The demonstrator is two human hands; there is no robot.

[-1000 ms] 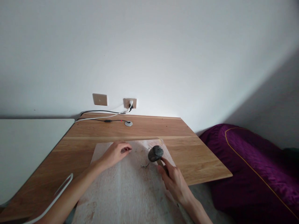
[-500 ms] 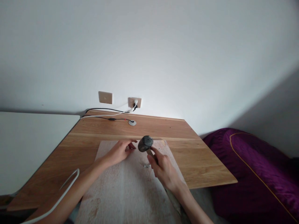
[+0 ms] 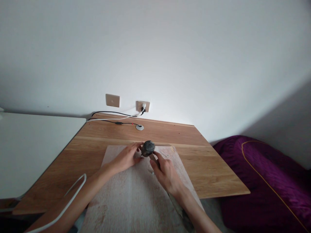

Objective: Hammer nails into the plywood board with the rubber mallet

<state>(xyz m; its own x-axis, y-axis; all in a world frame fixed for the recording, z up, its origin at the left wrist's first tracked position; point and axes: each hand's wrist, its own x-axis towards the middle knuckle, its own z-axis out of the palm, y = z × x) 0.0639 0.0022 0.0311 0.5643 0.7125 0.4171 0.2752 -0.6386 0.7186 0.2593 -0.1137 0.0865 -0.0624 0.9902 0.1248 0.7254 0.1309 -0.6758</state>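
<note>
Currently your right hand [image 3: 167,173] grips the mallet [image 3: 148,148] near the far edge of the board [image 3: 128,200]; your left hand [image 3: 128,157] curls just beside it, whether holding anything I cannot tell.

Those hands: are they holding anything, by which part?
The right hand grips a rubber mallet by its handle, near the head; whether the left hand holds anything can't be told.

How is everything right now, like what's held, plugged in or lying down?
Mallet: held in the right hand.
Right hand: closed around the mallet.
Left hand: curled beside the mallet; can't tell if it holds anything.
Board: far end lying on the table.
Metal bits: lying on the board.
White plug: in the wall socket.
Purple cover: draped, wrinkled.
</note>
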